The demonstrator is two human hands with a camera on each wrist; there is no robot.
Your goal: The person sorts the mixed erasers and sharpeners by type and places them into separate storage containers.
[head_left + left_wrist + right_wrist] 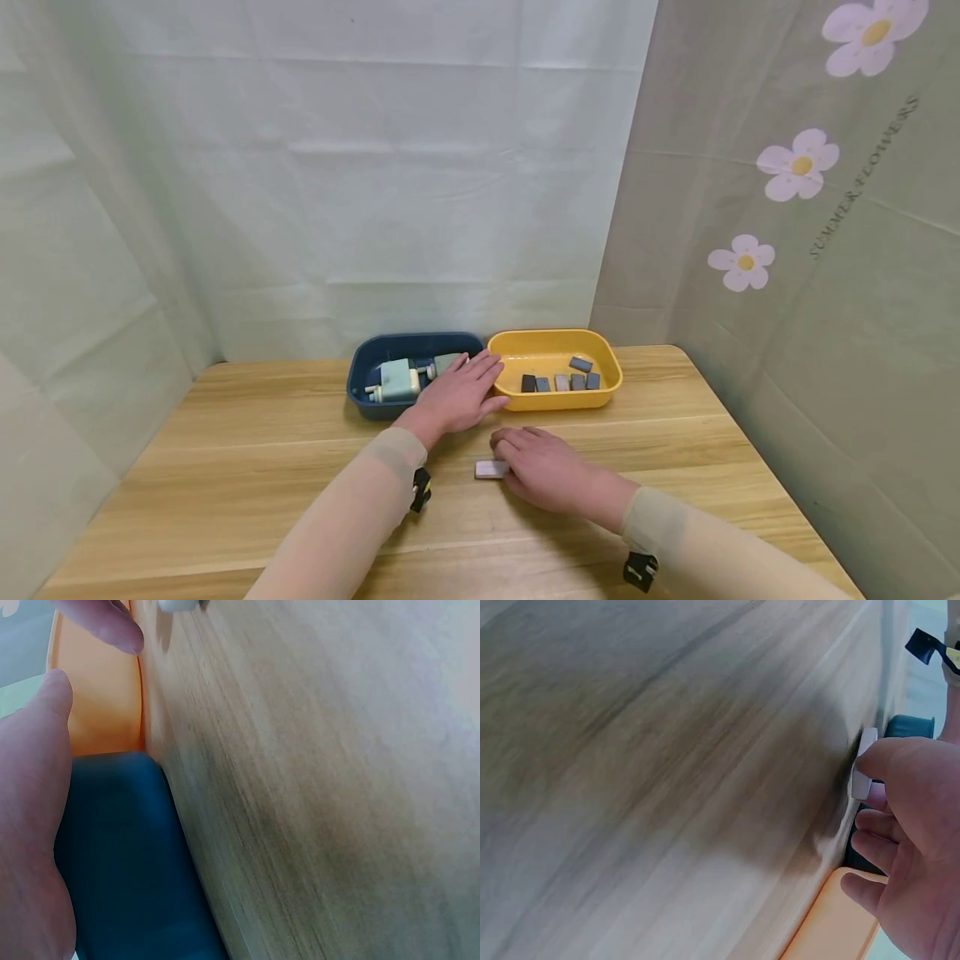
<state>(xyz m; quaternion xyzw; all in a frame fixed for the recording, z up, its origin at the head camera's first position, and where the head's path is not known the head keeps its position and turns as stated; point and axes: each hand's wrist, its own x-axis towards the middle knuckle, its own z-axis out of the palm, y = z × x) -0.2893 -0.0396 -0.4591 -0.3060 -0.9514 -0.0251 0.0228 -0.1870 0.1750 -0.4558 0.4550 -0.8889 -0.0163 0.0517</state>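
Observation:
My right hand (543, 471) is low over the wooden table, pinching a small flat pale block (491, 470) between thumb and fingers. In the right wrist view the thumb lies across this pale block (865, 763). My left hand (461, 396) is stretched out with straight fingers where the dark blue bin (412, 341) and the yellow bin (555, 402) meet, holding nothing. Under and beside it, the blue bin contains boxy pale green things (399, 379) with cream ends. Several small dark and grey blocks (577, 382) sit in the yellow bin, mostly along its front wall.
Both bins stand side by side at the back of the wooden table (262, 467). Behind the table hangs a pale cloth (420, 183), and a flower-printed cloth (840, 333) closes off the right side.

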